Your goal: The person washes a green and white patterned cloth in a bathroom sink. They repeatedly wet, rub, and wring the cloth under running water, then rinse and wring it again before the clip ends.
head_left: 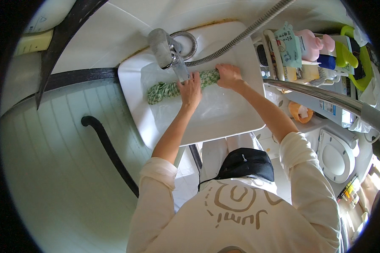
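A long green-and-white shaggy piece, looking like a mop pad, lies across the white sink beneath the tap. My left hand has its fingers closed on the pad's middle, close to the tap's outlet. At the pad's right end my right hand is wrapped around it. The chrome tap points down at the pad, and what looks like a stream of water falls from it beside my left fingers. The pad's left end extends free toward the sink's left wall.
A ribbed metal hose curves over the sink's back. To the right, a metal bar runs before a shelf of bottles, including a pink one. Below stands a toilet. A frosted panel with a black handle is at left.
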### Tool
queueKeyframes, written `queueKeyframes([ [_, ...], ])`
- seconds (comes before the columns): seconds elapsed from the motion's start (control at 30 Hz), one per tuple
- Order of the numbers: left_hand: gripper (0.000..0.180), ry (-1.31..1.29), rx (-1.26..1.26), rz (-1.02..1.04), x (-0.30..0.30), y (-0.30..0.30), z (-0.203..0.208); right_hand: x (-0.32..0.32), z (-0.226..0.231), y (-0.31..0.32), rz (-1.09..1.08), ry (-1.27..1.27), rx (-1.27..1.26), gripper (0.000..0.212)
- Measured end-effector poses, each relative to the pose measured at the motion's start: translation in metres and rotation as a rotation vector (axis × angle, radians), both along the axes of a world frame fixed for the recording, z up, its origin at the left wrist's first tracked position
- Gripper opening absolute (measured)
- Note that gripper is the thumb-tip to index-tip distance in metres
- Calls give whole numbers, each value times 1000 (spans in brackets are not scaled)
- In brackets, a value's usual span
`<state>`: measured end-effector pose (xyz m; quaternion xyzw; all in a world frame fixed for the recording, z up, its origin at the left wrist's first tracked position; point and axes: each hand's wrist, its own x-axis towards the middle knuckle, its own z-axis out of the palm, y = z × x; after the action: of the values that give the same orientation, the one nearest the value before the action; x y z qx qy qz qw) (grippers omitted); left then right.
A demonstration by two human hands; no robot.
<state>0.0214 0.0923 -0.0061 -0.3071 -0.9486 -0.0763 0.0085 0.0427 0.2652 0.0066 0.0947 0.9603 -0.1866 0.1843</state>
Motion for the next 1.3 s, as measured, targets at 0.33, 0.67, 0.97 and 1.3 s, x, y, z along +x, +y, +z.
queueKeyframes([
  [0.33, 18, 147, 80, 81, -1, 4, -20, 9, -29, 6, -593, -689, -1467, 2],
  [0.67, 38, 233, 158, 100, 2, 1, -26, 50, -21, -31, -795, -167, -1400, 29],
  [0.97, 59, 24, 140, 276, 7, 17, -8, 62, -15, -44, -240, 243, 126, 79],
  [1.3, 29, -340, 1359, 602, -5, -21, 131, 60, -32, -21, -143, 597, -140, 61],
])
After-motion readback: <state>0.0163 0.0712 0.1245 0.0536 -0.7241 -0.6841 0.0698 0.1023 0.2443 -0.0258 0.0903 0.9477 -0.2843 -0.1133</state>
